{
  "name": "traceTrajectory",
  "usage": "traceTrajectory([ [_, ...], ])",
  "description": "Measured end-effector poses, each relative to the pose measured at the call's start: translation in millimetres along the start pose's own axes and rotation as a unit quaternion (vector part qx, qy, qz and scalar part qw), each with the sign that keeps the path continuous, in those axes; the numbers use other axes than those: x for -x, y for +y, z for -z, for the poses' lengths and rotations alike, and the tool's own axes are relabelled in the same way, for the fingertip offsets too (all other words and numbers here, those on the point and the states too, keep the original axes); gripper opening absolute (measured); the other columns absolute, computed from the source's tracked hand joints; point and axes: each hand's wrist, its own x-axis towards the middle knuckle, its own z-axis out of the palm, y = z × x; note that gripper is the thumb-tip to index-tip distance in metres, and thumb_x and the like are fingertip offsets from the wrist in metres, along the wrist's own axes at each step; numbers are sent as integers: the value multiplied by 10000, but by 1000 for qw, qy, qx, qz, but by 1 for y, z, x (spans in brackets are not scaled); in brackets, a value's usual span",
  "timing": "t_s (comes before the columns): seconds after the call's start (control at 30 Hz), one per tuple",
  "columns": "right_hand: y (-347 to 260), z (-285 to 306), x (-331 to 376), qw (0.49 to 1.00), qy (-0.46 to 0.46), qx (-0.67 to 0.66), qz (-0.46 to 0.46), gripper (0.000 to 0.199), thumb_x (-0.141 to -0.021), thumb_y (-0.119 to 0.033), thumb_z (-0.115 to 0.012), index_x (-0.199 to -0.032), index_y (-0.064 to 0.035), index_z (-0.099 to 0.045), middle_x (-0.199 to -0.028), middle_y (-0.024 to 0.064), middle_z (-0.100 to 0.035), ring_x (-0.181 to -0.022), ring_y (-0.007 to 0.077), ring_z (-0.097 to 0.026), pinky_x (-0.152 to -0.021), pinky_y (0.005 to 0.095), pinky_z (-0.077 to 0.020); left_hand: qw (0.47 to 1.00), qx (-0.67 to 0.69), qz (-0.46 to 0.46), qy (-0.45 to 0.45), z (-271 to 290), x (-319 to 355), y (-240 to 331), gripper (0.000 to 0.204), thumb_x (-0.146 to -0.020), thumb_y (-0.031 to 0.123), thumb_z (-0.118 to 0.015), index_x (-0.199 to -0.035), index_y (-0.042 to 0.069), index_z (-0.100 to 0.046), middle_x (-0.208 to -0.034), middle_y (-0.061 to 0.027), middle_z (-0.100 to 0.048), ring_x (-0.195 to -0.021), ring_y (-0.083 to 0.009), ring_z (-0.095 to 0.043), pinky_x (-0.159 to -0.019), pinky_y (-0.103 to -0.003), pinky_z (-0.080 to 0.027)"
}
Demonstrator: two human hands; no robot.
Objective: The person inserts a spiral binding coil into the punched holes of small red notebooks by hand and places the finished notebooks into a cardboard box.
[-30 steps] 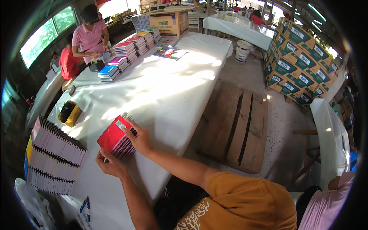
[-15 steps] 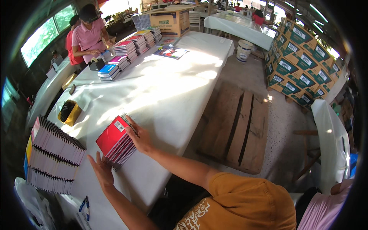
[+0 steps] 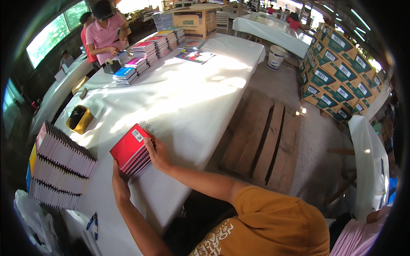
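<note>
Notebooks: we're likely squaring them; next needs even pressure
Left hand: spread, seven o'clock
Right hand: three o'clock, grip unclear

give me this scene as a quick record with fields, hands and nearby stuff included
left hand: at the red notebook stack's lower left
right hand: against the stack's right side
surface: white-covered table
left: large pile of bound notebooks
upper left: yellow container, black contents
lower left: blue-handled tool
far end: coloured notebook piles, brown carton
co-worker: pink shirt, beside those piles
</note>
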Motion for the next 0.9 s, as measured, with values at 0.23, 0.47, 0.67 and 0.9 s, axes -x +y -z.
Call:
traceTrajectory([
  [0.23,-5,15,-3,964,79,122,222,630,-949,-367,-369,-1407,38,-217,-1478,190,-203,-1387,282,-146,-1117,371,-103,889,-65,-258,373,37,63,48,647,-942,526,-276,-1398,68,-301,-1360,-152,-431,-1272,-271,-394,-1070,-414,-210],
  [0.47,-13,155,13,887,142,339,278,526,-953,-311,-388,-1311,73,-385,-1370,220,-374,-1258,322,-372,-1072,421,-245,710,-333,-296,546,147,281,43,320,-927,171,-512,-1198,1,-518,-1171,-94,-570,-1074,-199,-538,-916,-304,-401],
  [0.67,40,200,38,968,187,116,-118,774,-828,-480,-555,-1370,5,-288,-1412,224,-290,-1282,347,-325,-1040,515,-274,549,-145,-12,823,244,529,-74,395,-886,206,-571,-1197,-27,-503,-1153,-149,-570,-1083,-207,-530,-922,-284,-396],
  [0.9,66,216,5,956,112,-134,-238,865,-716,-632,-570,-1365,-110,-335,-1406,162,-301,-1254,425,-296,-880,666,-312,524,259,132,801,248,577,-167,812,-757,454,-644,-1347,-9,-331,-1306,-201,-394,-1184,-311,-403,-1006,-475,-301],
])
